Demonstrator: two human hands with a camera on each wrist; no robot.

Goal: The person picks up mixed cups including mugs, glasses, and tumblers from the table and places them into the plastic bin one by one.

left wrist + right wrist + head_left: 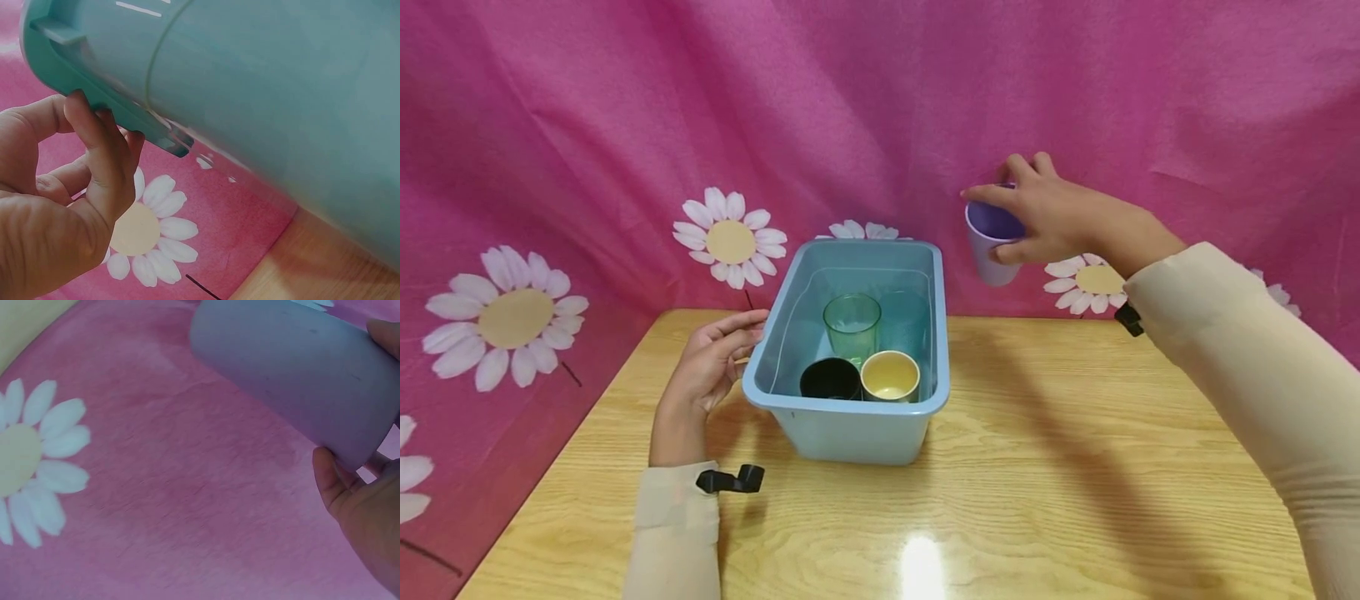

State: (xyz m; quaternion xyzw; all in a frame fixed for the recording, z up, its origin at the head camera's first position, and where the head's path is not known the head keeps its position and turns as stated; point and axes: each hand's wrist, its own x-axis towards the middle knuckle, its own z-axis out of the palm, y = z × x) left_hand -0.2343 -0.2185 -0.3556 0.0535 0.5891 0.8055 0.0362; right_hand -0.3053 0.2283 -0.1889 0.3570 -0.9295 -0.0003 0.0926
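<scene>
A purple tumbler [992, 242] hangs upright above the table's back edge, right of the tub. My right hand [1052, 212] grips it near its rim, thumb on the near side and fingers across the top; in the right wrist view, fingers pinch one end of the tumbler [300, 375]. My left hand [711, 354] holds the left rim of a blue plastic tub [857, 433], its bent fingers against the rim's underside in the left wrist view. Inside the tub are a clear green glass [852, 321], a black cup [831, 379], a yellow cup [891, 375] and a teal glass [904, 321].
The tub stands on a light wooden table [1037, 500], left of its middle. A pink cloth [865, 108] with white daisies hangs behind and along the left side. Black straps [730, 480] sit at both sleeve cuffs.
</scene>
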